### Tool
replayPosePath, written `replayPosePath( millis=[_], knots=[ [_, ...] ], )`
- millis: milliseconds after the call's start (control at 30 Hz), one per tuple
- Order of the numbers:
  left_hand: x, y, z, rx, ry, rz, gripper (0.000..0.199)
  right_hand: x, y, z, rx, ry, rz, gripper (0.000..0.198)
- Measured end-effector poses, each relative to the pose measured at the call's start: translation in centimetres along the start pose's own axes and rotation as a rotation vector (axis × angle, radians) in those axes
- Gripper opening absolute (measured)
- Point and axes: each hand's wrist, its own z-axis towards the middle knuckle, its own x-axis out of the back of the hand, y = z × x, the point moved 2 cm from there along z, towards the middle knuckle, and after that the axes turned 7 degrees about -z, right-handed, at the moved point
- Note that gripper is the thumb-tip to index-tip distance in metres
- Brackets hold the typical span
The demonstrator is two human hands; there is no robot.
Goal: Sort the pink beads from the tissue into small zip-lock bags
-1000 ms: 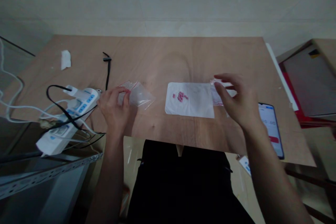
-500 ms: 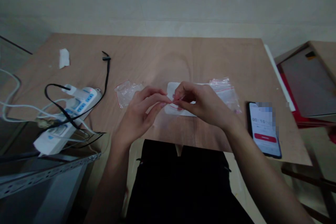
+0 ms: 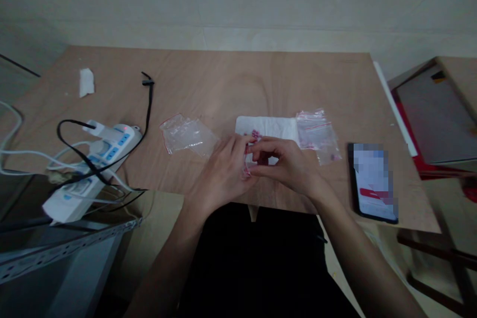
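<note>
My left hand (image 3: 228, 166) is turned back-up, its fingertips mostly hidden behind a small clear zip bag (image 3: 246, 160) with a red-lined edge. Thumb and fingers of my right hand (image 3: 288, 164) pinch that edge from the other side, so the bag is held between both hands. Just beyond them lies a white sheet (image 3: 278, 126), and on it rests a small cluster of red beads or pellets (image 3: 256, 134). Clear zip bags (image 3: 182, 134) lie flat to the left. Another pile of red-lined zip bags (image 3: 316, 134) overlaps the sheet's right end, with something small and reddish in one corner.
A phone (image 3: 374, 184) lies at the table's right front. On the left, a white power strip (image 3: 93, 174) with tangled cables juts over the edge. A black cable (image 3: 149, 104) and a white scrap (image 3: 87, 82) lie farther back. The wooden table (image 3: 208, 79) meets a wall.
My hands have come lower and closer to me, with the left turned back-up and shifted right. The red cluster on the sheet and more of the left-hand bags now show.
</note>
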Motion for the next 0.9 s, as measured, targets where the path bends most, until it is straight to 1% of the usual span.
replayPosePath(
  millis=[67, 133, 200, 233, 300, 367, 400, 433, 500, 600, 700, 900],
  knots=[
    [-0.4, -0.3, -0.3, 0.005, -0.018, 0.004, 0.049, -0.3, -0.2, -0.4, -0.027, -0.005, -0.087, 0.019],
    [-0.6, -0.7, -0.7, 0.031, -0.003, -0.015, 0.047, -0.4, -0.3, -0.7, -0.022, -0.001, -0.140, 0.023],
    [-0.6, -1.1, -1.1, 0.069, 0.030, -0.042, 0.036, -0.4, -0.2, -0.9, 0.018, 0.001, -0.151, 0.025],
    [-0.5, -1.3, -1.2, 0.087, 0.050, -0.052, 0.028, -0.2, 0.1, -0.9, 0.034, 0.021, -0.152, 0.023],
    [-0.3, -1.6, -1.5, 0.115, 0.091, -0.053, 0.020, 0.5, 1.2, -0.4, 0.021, 0.117, -0.184, 0.017],
    [0.0, -1.9, -1.7, 0.131, 0.120, -0.044, 0.020, 1.3, 2.8, 0.6, -0.057, 0.214, -0.282, 0.015],
    [0.1, -2.0, -1.7, 0.132, 0.125, -0.042, 0.021, 1.5, 3.7, 1.2, -0.105, 0.229, -0.346, 0.016],
    [0.1, -2.1, -1.8, 0.130, 0.123, -0.043, 0.021, 1.6, 4.5, 1.8, -0.144, 0.210, -0.410, 0.019],
    [0.2, -2.3, -1.9, 0.126, 0.111, -0.051, 0.021, 1.5, 5.8, 2.9, -0.167, 0.116, -0.517, 0.027],
    [0.2, -2.6, -2.0, 0.137, 0.097, -0.052, 0.021, 0.9, 6.7, 3.8, -0.121, 0.021, -0.597, 0.025],
    [0.2, -2.7, -2.1, 0.157, 0.091, -0.060, 0.021, 0.4, 6.8, 3.7, -0.105, 0.035, -0.631, 0.020],
    [0.4, -2.8, -2.1, 0.174, 0.089, -0.067, 0.018, 0.0, 6.7, 3.0, -0.134, 0.097, -0.712, 0.024]
  ],
)
